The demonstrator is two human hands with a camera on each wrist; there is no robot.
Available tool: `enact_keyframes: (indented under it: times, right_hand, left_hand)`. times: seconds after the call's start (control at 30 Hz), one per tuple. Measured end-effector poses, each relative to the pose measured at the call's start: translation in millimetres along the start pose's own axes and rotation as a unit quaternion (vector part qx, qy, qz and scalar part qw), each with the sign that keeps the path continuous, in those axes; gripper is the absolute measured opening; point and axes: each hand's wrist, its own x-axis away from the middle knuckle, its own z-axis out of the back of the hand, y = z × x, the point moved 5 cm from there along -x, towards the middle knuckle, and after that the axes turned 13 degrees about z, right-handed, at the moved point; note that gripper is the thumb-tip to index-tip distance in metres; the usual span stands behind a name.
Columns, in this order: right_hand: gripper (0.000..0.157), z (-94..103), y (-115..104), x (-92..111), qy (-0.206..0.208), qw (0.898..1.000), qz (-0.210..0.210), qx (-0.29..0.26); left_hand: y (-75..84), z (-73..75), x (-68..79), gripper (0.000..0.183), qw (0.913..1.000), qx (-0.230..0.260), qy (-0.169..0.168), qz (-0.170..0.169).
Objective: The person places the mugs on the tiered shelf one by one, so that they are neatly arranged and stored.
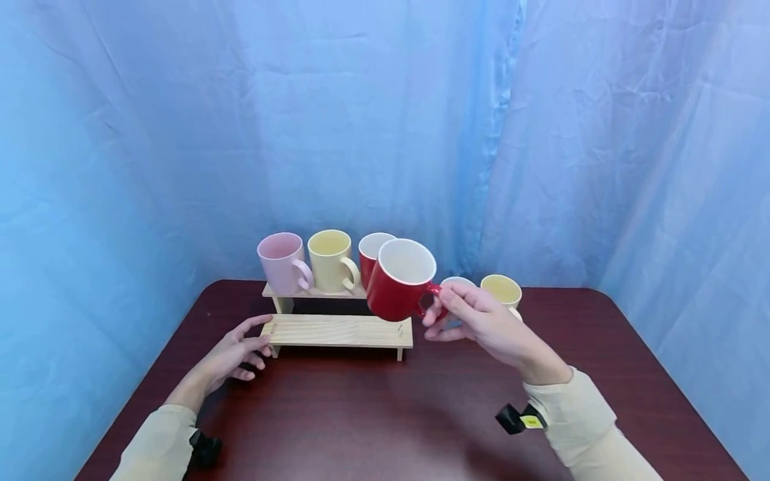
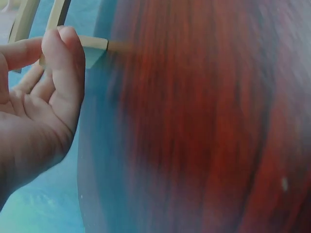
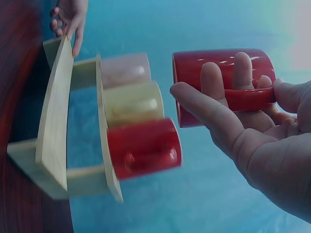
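My right hand (image 1: 481, 324) grips a red mug (image 1: 394, 294) with a white inside by its handle. The mug is lifted and tilted in front of the rack's right end, overlapping another red mug (image 1: 368, 257) in the head view. My left hand (image 1: 231, 354) holds the left end of a two-step wooden rack (image 1: 337, 331), thumb and fingers at the lower board's edge. On the upper step stand a pink mug (image 1: 279, 270), a yellow mug (image 1: 329, 267) and that second red mug, handles to the right. The lower step is bare.
Behind my right hand, a yellow mug (image 1: 501, 288) and a white-rimmed mug (image 1: 458, 281) stand on the dark red wooden table (image 1: 337, 414), partly hidden. Blue curtains (image 1: 385, 120) hang behind and at both sides.
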Motion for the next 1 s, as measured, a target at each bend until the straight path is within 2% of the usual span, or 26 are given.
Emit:
enact_keyframes:
  times: [0.17,0.43,0.6,0.8,0.9,1.0]
  right_hand:
    - [0.027,-22.5,11,-19,-0.016,1.000,-0.020,0.004]
    - [0.026,-66.3,36,-50,-0.038,0.998,-0.049,-0.004]
    - [0.022,-91.8,59,-65,-0.034,0.997,-0.057,-0.036]
    - [0.024,-127.3,84,-81,-0.023,0.995,-0.067,-0.065]
    - [0.026,-140.9,96,-87,-0.023,0.994,-0.076,-0.069]
    - [0.026,-148.0,107,-92,-0.024,0.995,-0.083,-0.051]
  left_hand:
    - [-2.4,3.3,0.2,0.056,0.9998,-0.001,-0.017,-0.014]
    - [-6.4,11.5,4.1,0.058,0.9999,0.001,-0.004,-0.015]
    - [-6.7,11.3,1.4,0.054,0.9998,0.018,0.002,-0.011]
    - [-4.0,13.9,4.9,0.053,0.9999,0.010,0.010,-0.001]
    - [-3.5,14.1,7.1,0.056,0.9999,0.001,0.014,0.005]
    - [-1.8,13.5,7.4,0.060,0.9999,0.000,0.016,0.005]
